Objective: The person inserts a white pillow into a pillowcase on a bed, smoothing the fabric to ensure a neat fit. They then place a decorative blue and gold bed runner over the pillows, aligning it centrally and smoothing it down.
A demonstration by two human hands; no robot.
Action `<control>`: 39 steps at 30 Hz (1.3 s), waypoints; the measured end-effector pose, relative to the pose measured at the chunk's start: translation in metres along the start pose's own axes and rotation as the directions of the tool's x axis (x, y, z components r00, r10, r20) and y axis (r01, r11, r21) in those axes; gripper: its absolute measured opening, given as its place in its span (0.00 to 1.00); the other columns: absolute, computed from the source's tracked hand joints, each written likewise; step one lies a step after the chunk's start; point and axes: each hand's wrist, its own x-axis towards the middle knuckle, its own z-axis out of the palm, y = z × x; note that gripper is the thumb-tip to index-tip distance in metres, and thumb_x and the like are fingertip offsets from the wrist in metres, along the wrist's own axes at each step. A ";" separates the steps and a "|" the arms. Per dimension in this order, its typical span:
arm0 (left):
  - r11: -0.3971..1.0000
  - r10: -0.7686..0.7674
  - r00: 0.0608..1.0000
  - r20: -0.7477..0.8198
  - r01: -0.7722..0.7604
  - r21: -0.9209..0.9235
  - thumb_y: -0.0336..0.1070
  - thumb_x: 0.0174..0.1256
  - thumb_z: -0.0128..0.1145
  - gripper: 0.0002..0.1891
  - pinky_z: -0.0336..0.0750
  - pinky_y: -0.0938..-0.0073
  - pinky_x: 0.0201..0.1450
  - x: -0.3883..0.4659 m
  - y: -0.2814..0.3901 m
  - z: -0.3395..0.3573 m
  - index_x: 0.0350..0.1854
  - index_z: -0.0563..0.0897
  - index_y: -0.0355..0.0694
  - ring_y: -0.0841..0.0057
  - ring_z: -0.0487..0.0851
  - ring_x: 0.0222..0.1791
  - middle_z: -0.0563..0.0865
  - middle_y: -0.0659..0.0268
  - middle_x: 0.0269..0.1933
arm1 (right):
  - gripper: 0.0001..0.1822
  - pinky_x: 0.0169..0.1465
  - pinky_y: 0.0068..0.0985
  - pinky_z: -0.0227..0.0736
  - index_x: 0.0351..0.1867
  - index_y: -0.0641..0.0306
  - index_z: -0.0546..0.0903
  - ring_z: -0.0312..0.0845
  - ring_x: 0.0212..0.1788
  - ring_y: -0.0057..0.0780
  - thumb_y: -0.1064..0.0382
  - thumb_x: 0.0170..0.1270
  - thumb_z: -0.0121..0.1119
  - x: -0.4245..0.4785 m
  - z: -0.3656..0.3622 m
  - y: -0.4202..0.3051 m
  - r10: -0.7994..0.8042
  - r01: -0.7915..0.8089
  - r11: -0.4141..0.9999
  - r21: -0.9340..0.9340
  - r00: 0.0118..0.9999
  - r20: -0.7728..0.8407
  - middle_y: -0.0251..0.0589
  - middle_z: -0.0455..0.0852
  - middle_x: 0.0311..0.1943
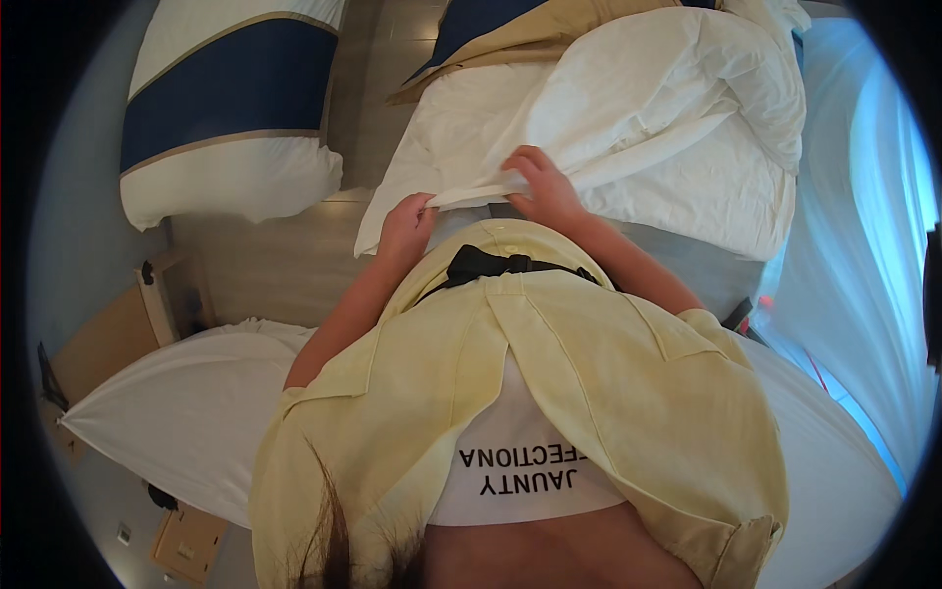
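Observation:
White bedding (662,96), partly bunched and folded over, is spread before me on a bed. At its near edge my left hand (407,224), on the picture's left side, pinches the white cloth between thumb and fingers. A short stretch to the right, my right hand (543,188) is on the same edge, its thumb below the cloth and its fingers curled above, slightly blurred; whether it grips is unclear. A navy and tan bed runner (515,44) lies bunched at the far side.
Another bed with white bedding and a navy band (232,85) stands at the upper left. Behind me is a white-covered bed (184,408). Sheer curtains (846,221) hang at right. A wooden furniture piece (110,324) stands by the left wall. Grey tiled floor (250,258) shows between the beds.

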 end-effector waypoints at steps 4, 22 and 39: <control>0.995 0.096 0.985 -0.144 -0.091 0.045 0.32 0.73 0.54 0.12 0.80 0.62 0.49 -0.017 -0.016 0.013 0.53 0.84 0.34 0.53 0.87 0.45 0.87 0.50 0.46 | 0.22 0.57 0.42 0.79 0.55 0.52 0.79 0.80 0.58 0.46 0.61 0.58 0.70 -0.037 -0.017 0.044 0.134 -0.131 0.989 -0.072 0.990 0.032 0.41 0.80 0.56; 0.999 0.044 0.978 -0.206 -0.040 0.027 0.30 0.73 0.54 0.12 0.80 0.64 0.51 -0.031 -0.017 0.024 0.54 0.83 0.33 0.56 0.87 0.46 0.87 0.49 0.47 | 0.21 0.65 0.40 0.73 0.58 0.55 0.85 0.80 0.58 0.45 0.48 0.72 0.54 -0.031 -0.062 0.113 0.137 -0.093 0.989 -0.112 0.850 0.509 0.46 0.86 0.51; 0.999 0.011 0.982 -0.187 -0.019 -0.040 0.32 0.75 0.54 0.13 0.79 0.65 0.52 -0.017 -0.036 0.006 0.56 0.83 0.33 0.56 0.87 0.48 0.87 0.49 0.49 | 0.06 0.50 0.38 0.75 0.43 0.57 0.86 0.83 0.42 0.38 0.62 0.67 0.66 -0.030 -0.065 0.051 -0.296 0.227 0.928 -0.296 0.930 -0.215 0.36 0.87 0.37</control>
